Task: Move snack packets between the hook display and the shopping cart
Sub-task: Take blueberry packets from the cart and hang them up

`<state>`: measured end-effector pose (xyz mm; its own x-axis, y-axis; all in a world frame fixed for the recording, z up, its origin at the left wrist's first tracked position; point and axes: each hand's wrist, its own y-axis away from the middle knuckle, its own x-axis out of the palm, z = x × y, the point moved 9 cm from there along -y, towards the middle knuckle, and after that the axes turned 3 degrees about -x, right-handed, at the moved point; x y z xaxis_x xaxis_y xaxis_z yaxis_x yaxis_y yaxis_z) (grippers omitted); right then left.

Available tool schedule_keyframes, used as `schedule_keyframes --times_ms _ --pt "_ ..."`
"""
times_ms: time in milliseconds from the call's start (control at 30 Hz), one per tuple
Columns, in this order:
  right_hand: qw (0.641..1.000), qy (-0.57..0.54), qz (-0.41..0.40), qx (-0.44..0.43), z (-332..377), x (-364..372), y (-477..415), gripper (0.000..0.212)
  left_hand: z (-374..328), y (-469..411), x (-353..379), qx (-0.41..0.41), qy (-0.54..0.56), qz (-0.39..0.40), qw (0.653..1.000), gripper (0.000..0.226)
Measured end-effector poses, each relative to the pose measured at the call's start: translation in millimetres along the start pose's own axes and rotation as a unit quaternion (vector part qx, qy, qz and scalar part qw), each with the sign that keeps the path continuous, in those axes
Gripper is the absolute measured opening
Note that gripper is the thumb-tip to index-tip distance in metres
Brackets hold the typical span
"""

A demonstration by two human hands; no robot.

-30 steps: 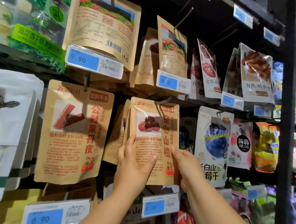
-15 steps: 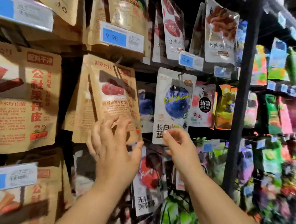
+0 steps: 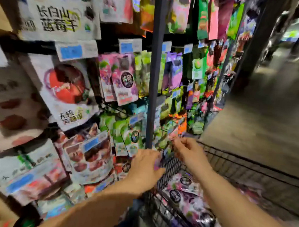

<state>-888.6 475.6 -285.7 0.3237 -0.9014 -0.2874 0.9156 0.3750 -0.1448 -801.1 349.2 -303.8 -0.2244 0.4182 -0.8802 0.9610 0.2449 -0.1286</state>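
Note:
The black wire shopping cart (image 3: pixel 247 163) stands at the lower right, beside the hook display. Several pink and purple snack packets (image 3: pixel 184 186) with round dark labels lie in it. My left hand (image 3: pixel 145 168) hovers palm down over the cart's near corner, fingers relaxed and holding nothing. Just right of it, my right hand (image 3: pixel 190 153) is above the cart rim with its fingers loosely bent; I see no packet in it. Matching pink and purple packets (image 3: pixel 124 79) hang on the display above. The whole frame is motion-blurred.
A dark upright post (image 3: pixel 155 69) divides the display right above my hands. White packets with red fruit (image 3: pixel 67 90) and blue price tags (image 3: pixel 71 52) hang to the left. Green packets (image 3: pixel 126 133) hang low near the cart. The grey aisle floor (image 3: pixel 269 113) runs along the right.
My hands let go of the brown packet, which stayed on its hook. The view swung down and right, and both hands now hover empty over the cart.

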Motion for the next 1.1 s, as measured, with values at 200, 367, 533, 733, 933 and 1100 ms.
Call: schedule_keyframes --times_ms 200,367,533,733,933,1100 --pt "0.98 0.081 -0.073 0.165 -134 -92 70 0.025 9 14 137 -0.014 -0.033 0.213 0.976 0.037" --pt "0.95 0.127 -0.111 0.262 -201 -137 129 0.024 -30 13 183 0.149 -0.127 0.209 0.958 0.046" --pt "0.921 0.158 -0.123 0.334 -239 -163 176 0.03 -35 21 220 0.2 -0.26 0.335 0.883 0.044" --pt "0.906 0.131 -0.153 0.371 -251 -189 194 0.013 -42 25 229 0.184 -0.334 0.446 0.81 0.043" --pt "0.845 0.259 -0.175 0.433 -263 -265 224 0.02 -35 28 246 0.173 -0.332 0.489 0.788 0.053" --pt "0.784 0.258 -0.287 0.487 -279 -302 278 0.04 -23 20 253 0.138 -0.268 0.475 0.827 0.064"
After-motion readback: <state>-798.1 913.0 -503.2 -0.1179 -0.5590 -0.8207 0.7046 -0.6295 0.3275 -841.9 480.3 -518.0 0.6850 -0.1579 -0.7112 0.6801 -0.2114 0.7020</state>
